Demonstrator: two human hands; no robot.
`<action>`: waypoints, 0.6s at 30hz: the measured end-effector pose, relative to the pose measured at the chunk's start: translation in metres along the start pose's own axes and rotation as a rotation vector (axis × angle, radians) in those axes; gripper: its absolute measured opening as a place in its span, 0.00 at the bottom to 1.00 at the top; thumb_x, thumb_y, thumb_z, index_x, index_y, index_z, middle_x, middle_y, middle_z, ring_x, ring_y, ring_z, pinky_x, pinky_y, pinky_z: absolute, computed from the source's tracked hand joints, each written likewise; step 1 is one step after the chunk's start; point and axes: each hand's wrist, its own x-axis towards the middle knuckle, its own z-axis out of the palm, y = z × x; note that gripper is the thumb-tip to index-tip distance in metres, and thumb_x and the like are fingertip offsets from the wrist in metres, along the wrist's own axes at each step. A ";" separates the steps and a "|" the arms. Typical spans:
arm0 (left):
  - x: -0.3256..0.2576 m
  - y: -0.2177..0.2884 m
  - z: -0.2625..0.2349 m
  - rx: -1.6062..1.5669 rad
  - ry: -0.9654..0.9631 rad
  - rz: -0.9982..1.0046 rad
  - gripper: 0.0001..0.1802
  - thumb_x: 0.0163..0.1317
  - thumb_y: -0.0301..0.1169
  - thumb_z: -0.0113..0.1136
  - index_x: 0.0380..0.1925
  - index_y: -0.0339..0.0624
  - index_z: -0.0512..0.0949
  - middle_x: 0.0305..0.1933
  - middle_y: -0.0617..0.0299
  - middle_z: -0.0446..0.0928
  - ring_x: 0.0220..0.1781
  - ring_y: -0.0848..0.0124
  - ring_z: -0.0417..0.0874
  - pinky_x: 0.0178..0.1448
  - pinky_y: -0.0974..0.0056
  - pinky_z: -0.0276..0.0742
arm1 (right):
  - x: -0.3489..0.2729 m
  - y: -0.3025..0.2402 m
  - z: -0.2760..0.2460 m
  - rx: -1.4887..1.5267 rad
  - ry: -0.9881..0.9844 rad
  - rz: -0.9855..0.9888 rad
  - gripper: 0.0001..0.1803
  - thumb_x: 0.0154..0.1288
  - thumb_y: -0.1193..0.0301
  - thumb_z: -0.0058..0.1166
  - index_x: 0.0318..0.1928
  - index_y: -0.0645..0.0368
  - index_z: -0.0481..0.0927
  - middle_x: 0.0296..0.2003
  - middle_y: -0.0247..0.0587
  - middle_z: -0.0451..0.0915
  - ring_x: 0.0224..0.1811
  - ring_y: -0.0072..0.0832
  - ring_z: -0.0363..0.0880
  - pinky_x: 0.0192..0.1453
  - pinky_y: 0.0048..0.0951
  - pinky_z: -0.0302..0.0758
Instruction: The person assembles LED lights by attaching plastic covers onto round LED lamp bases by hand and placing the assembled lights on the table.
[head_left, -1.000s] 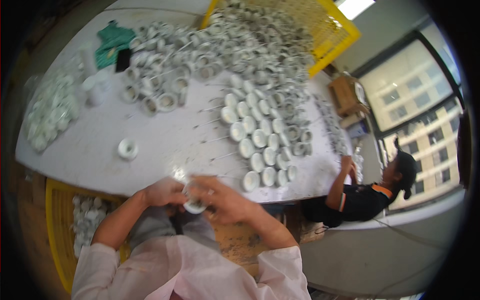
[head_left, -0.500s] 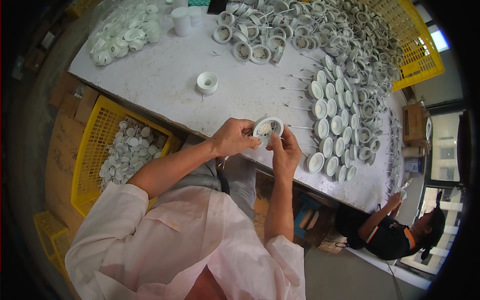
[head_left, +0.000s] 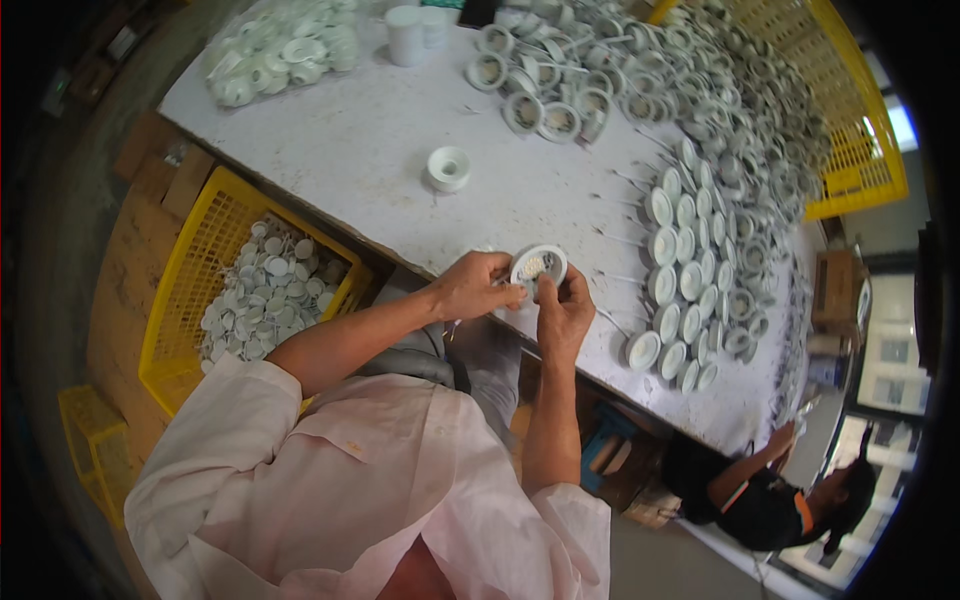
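Both of my hands hold a white round LED downlight [head_left: 532, 266] above the table's near edge, its open face turned up and a yellowish LED board showing inside. My left hand [head_left: 480, 284] pinches its left rim between thumb and fingers. Around the right side are the fingers of my right hand [head_left: 566, 312], with the thumb pressing at the inner edge near the board. Whether anything small lies under that thumb, I cannot tell. Beyond my hands a single white ring-shaped cup [head_left: 448, 169] rests on the white table [head_left: 370, 170].
Rows of white downlights [head_left: 690, 277] with wires stand to the right, before a large heap of housings [head_left: 600, 85]. A bag of white parts [head_left: 285, 55] lies far left. At my left, a yellow basket [head_left: 165, 330] holds white discs. A co-worker [head_left: 760, 495] sits at right.
The view has shifted, so the table and its contents appear further right and slightly lower. My hands keep their hold on the downlight, with the right thumb still at its inner edge.
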 end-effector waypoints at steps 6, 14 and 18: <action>-0.030 -0.008 -0.038 -0.085 0.065 -0.078 0.19 0.66 0.33 0.58 0.52 0.32 0.74 0.36 0.58 0.81 0.28 0.83 0.75 0.28 0.77 0.68 | 0.008 -0.008 0.025 -0.111 -0.220 0.069 0.15 0.61 0.75 0.58 0.49 0.68 0.79 0.37 0.41 0.82 0.34 0.19 0.77 0.37 0.21 0.74; -0.068 -0.039 -0.085 -0.224 0.343 -0.052 0.15 0.67 0.30 0.53 0.50 0.33 0.76 0.37 0.58 0.80 0.32 0.80 0.80 0.27 0.77 0.68 | 0.083 -0.003 0.099 -0.613 -0.184 -0.598 0.29 0.52 0.66 0.68 0.54 0.66 0.77 0.47 0.50 0.78 0.47 0.42 0.76 0.50 0.38 0.75; -0.072 -0.053 -0.096 -0.255 0.350 -0.019 0.16 0.68 0.31 0.53 0.52 0.33 0.75 0.36 0.57 0.80 0.31 0.80 0.80 0.27 0.76 0.69 | 0.097 -0.005 0.129 -0.763 -0.260 -0.561 0.38 0.46 0.60 0.71 0.57 0.65 0.74 0.54 0.52 0.72 0.56 0.48 0.70 0.57 0.42 0.72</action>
